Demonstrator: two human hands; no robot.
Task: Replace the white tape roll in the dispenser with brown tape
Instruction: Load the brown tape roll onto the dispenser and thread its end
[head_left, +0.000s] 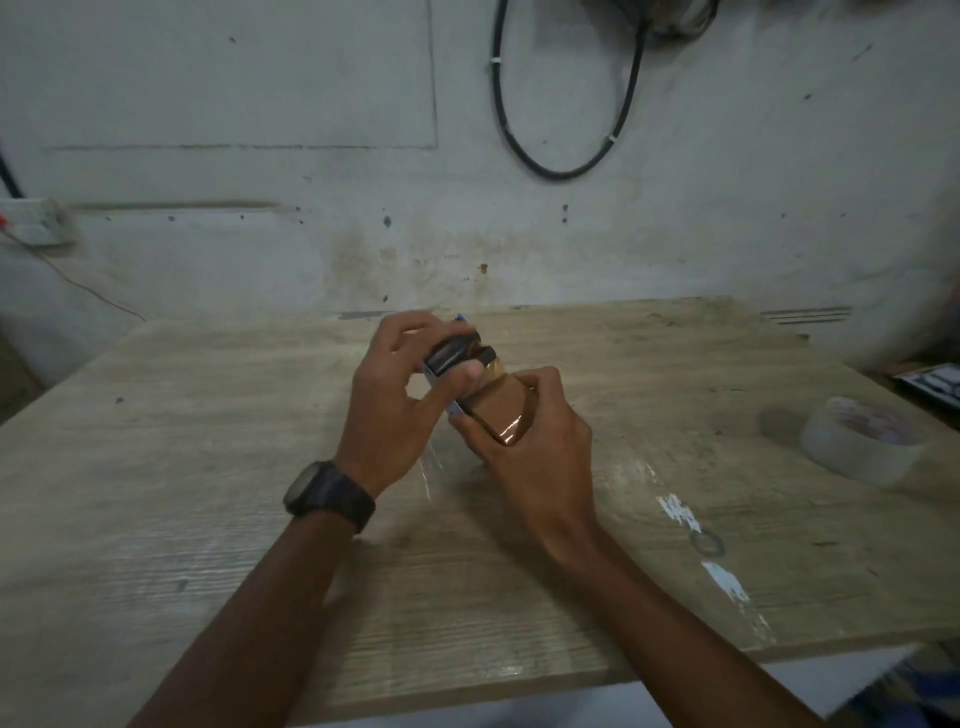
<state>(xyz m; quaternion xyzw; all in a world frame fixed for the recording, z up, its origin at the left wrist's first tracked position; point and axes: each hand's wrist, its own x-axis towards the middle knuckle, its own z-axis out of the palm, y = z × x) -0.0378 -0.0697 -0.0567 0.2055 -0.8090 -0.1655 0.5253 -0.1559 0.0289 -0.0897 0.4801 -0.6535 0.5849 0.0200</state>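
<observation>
The brown tape roll (503, 410) sits in the dispenser (453, 354), held just above the middle of the wooden table (208, 467). My right hand (530, 447) wraps the roll from the right and below. My left hand (395, 395) grips the dispenser's dark front part, thumb pressed against it; a black watch is on that wrist. The image is blurred, so the dispenser's details are unclear. The white tape roll (862, 441) lies flat on the table at the far right, apart from both hands.
A stained wall stands close behind the table, with a black cable loop (561, 156) hanging on it. A white socket box (36, 221) is on the wall at left. A dark tray (930, 384) lies beyond the right edge. White paint marks (722, 566) streak the tabletop.
</observation>
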